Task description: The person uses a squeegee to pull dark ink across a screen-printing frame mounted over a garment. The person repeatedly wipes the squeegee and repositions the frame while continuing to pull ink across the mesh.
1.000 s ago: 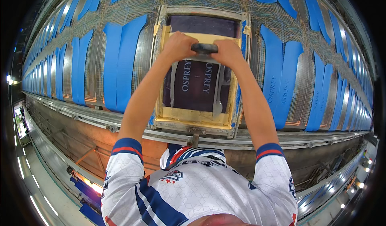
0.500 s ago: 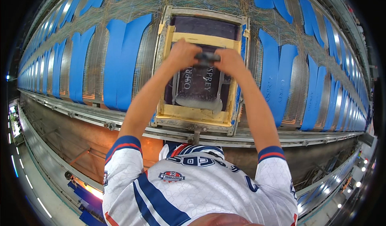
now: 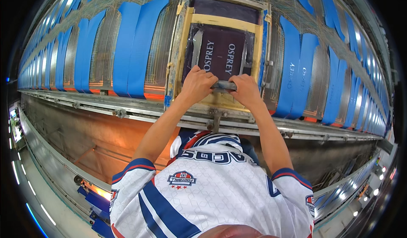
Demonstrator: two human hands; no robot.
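Note:
A screen-printing frame (image 3: pixel 265 38) lies on the long table in front of me, its edges covered with yellowish tape. Its dark mesh (image 3: pixel 220 53) carries two lines of pale lettering, with wet streaks along both sides. Near the frame's close end, a dark squeegee (image 3: pixel 224 86) lies crosswise over the mesh. My left hand (image 3: pixel 198 85) is closed round its left end and my right hand (image 3: pixel 246 89) round its right end. Both hands and forearms hide part of the frame's near edge. The squeegee's blade is hidden below the grip.
Blue cut fabric pieces (image 3: pixel 135 47) lie in rows along the table on both sides; some at the right (image 3: pixel 299 68) bear pale print. A metal rail (image 3: pixel 114 106) runs along the near edge. Below it shows an orange-lit gap (image 3: pixel 114 130).
Both hands have drawn the squeegee toward me, from the middle of the mesh to its near end. The lettering is now uncovered. The whole view has shifted slightly.

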